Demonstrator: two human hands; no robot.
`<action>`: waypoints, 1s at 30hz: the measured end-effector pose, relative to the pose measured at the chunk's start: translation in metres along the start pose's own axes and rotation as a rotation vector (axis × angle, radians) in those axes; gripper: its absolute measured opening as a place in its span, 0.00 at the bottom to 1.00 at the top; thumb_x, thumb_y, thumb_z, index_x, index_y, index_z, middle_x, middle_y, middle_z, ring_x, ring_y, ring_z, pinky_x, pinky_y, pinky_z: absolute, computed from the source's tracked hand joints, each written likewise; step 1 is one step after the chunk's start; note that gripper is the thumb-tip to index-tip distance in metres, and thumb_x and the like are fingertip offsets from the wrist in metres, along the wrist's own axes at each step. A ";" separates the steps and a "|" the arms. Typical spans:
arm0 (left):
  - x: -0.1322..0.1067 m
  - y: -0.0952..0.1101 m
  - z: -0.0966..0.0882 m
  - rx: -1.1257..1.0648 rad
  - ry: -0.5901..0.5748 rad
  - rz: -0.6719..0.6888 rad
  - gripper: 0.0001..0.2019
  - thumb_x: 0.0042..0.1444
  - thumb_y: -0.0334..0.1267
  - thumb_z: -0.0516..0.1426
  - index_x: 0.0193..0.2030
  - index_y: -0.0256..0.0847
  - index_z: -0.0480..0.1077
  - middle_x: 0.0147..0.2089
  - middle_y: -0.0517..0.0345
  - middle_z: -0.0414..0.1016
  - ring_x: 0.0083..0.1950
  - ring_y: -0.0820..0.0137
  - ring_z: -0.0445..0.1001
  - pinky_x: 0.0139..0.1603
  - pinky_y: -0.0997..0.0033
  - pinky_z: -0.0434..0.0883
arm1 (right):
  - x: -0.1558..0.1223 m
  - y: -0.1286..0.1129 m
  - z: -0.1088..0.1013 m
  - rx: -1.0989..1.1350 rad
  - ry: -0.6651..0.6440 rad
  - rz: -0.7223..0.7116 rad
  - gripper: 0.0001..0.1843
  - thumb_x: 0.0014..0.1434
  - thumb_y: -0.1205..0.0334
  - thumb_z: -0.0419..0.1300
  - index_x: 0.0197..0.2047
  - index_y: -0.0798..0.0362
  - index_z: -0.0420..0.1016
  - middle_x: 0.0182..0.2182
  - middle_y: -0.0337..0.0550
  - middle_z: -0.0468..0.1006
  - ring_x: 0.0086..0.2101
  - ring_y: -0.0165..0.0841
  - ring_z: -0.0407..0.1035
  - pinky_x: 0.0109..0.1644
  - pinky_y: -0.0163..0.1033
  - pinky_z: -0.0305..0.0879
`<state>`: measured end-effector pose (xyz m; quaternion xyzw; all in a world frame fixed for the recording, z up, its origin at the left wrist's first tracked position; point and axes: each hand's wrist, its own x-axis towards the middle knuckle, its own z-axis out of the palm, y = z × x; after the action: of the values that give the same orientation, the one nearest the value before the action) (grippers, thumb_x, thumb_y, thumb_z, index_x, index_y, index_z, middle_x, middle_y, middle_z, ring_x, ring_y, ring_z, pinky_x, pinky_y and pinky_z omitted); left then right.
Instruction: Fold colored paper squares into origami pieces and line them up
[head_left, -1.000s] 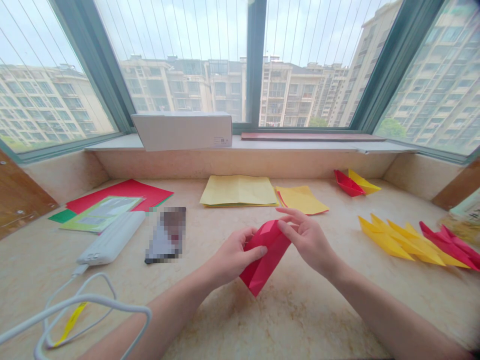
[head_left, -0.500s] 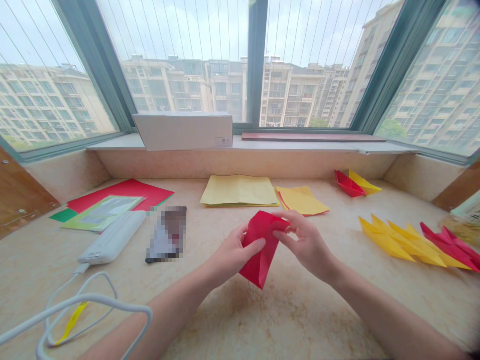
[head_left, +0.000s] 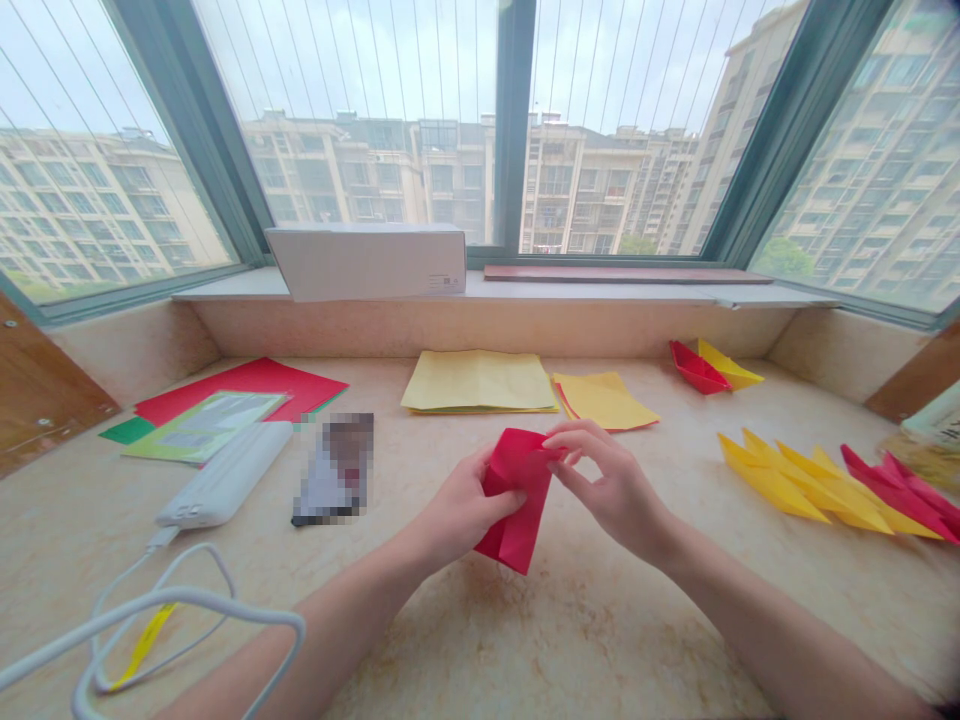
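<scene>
A folded sheet of red paper [head_left: 525,510] is held up over the middle of the counter, tilted, with its lower end toward me. My left hand [head_left: 469,500] grips it along the left side, thumb across its front and the other fingers hidden behind. At its upper right corner, my right hand [head_left: 600,470] pinches the edge between thumb and fingertips. Just behind the hands lie a stack of pale yellow paper [head_left: 480,382] and a smaller pile of orange-yellow squares [head_left: 607,400].
Folded yellow paper boats [head_left: 817,485] and a red one [head_left: 900,490] sit at the right. Two more boats [head_left: 701,368] stand farther back. To the left are red sheets [head_left: 247,385], a white power bank [head_left: 229,475] with a looped cable [head_left: 202,597], and a blurred-out object [head_left: 335,470].
The red paper's upper right flap has been drawn in, so the piece looks narrower and straighter-edged. My right fingers have shifted slightly left along its top corner.
</scene>
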<state>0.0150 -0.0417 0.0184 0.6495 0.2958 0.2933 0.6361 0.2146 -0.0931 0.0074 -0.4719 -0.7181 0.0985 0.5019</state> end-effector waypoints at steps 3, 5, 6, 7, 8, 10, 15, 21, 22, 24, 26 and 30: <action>0.001 -0.001 0.000 0.011 0.000 0.017 0.17 0.51 0.35 0.63 0.49 0.39 0.73 0.41 0.54 0.79 0.40 0.64 0.75 0.42 0.65 0.70 | 0.000 0.001 -0.001 -0.037 -0.022 0.013 0.06 0.66 0.61 0.58 0.43 0.48 0.77 0.44 0.47 0.75 0.44 0.39 0.72 0.46 0.46 0.74; 0.001 -0.001 -0.001 0.006 0.014 0.017 0.17 0.51 0.36 0.64 0.48 0.39 0.73 0.41 0.53 0.79 0.40 0.64 0.74 0.42 0.66 0.69 | 0.000 0.002 -0.002 -0.051 -0.035 0.026 0.07 0.66 0.61 0.57 0.40 0.48 0.77 0.45 0.47 0.74 0.45 0.39 0.72 0.48 0.47 0.73; 0.002 -0.002 -0.002 0.002 0.024 0.015 0.16 0.51 0.36 0.64 0.48 0.38 0.73 0.41 0.53 0.79 0.40 0.65 0.74 0.41 0.67 0.69 | 0.000 0.001 -0.002 -0.052 -0.042 0.024 0.07 0.67 0.62 0.57 0.39 0.48 0.76 0.46 0.47 0.74 0.46 0.39 0.71 0.50 0.47 0.72; 0.002 -0.003 -0.003 -0.003 0.037 0.011 0.16 0.51 0.37 0.64 0.47 0.38 0.74 0.40 0.54 0.78 0.39 0.66 0.73 0.40 0.68 0.68 | 0.000 0.000 -0.003 -0.050 -0.054 0.015 0.08 0.67 0.63 0.56 0.38 0.48 0.75 0.46 0.47 0.73 0.48 0.39 0.71 0.51 0.47 0.71; 0.003 -0.004 -0.004 -0.011 0.051 0.007 0.15 0.52 0.37 0.64 0.46 0.38 0.74 0.39 0.55 0.78 0.37 0.67 0.73 0.39 0.69 0.67 | -0.001 0.000 -0.004 -0.045 -0.071 0.001 0.08 0.68 0.65 0.54 0.38 0.48 0.74 0.47 0.48 0.73 0.49 0.39 0.70 0.53 0.47 0.70; 0.003 -0.005 -0.006 -0.037 0.061 0.000 0.13 0.53 0.38 0.64 0.45 0.37 0.74 0.37 0.56 0.77 0.35 0.69 0.71 0.38 0.71 0.66 | -0.001 -0.002 -0.005 -0.039 -0.112 -0.034 0.09 0.68 0.67 0.53 0.38 0.48 0.72 0.50 0.48 0.73 0.53 0.39 0.68 0.57 0.47 0.67; 0.003 -0.006 -0.008 -0.160 0.035 -0.003 0.12 0.54 0.39 0.65 0.44 0.37 0.74 0.36 0.57 0.76 0.35 0.72 0.69 0.36 0.74 0.63 | 0.001 -0.001 -0.006 -0.040 -0.135 -0.065 0.07 0.68 0.67 0.52 0.40 0.48 0.69 0.52 0.49 0.72 0.54 0.38 0.68 0.57 0.46 0.67; 0.001 -0.002 -0.005 -0.213 0.019 -0.072 0.16 0.52 0.44 0.67 0.43 0.37 0.75 0.33 0.58 0.74 0.30 0.74 0.68 0.32 0.76 0.61 | -0.001 0.003 -0.004 0.018 -0.179 -0.066 0.07 0.69 0.66 0.50 0.42 0.48 0.69 0.46 0.47 0.78 0.45 0.37 0.74 0.49 0.43 0.72; 0.001 -0.002 -0.005 -0.206 0.023 -0.079 0.17 0.53 0.47 0.66 0.42 0.36 0.75 0.31 0.59 0.74 0.30 0.74 0.67 0.31 0.76 0.60 | -0.002 0.003 -0.004 0.023 -0.191 -0.060 0.07 0.69 0.66 0.50 0.42 0.48 0.69 0.45 0.47 0.79 0.45 0.37 0.75 0.49 0.42 0.72; 0.001 -0.003 -0.004 -0.195 0.039 -0.078 0.18 0.53 0.50 0.65 0.41 0.36 0.75 0.29 0.59 0.73 0.28 0.75 0.65 0.30 0.76 0.59 | -0.004 0.003 -0.005 0.026 -0.200 -0.049 0.07 0.68 0.67 0.51 0.42 0.48 0.69 0.45 0.47 0.80 0.46 0.37 0.75 0.50 0.43 0.72; 0.001 -0.003 -0.003 -0.183 0.055 -0.062 0.19 0.54 0.51 0.64 0.40 0.35 0.75 0.28 0.60 0.72 0.27 0.76 0.63 0.28 0.77 0.57 | -0.005 0.001 -0.006 0.017 -0.201 -0.049 0.07 0.67 0.68 0.52 0.42 0.48 0.70 0.47 0.48 0.80 0.49 0.39 0.74 0.53 0.45 0.70; 0.000 -0.004 -0.003 -0.162 0.083 -0.033 0.19 0.54 0.51 0.64 0.41 0.35 0.75 0.31 0.58 0.73 0.28 0.75 0.64 0.29 0.77 0.58 | -0.008 -0.003 -0.006 0.046 -0.188 -0.003 0.06 0.67 0.66 0.53 0.42 0.49 0.70 0.51 0.52 0.78 0.54 0.42 0.71 0.56 0.49 0.68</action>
<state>0.0125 -0.0392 0.0149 0.5783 0.3077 0.3324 0.6785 0.2182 -0.1025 0.0069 -0.4477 -0.7603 0.1580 0.4432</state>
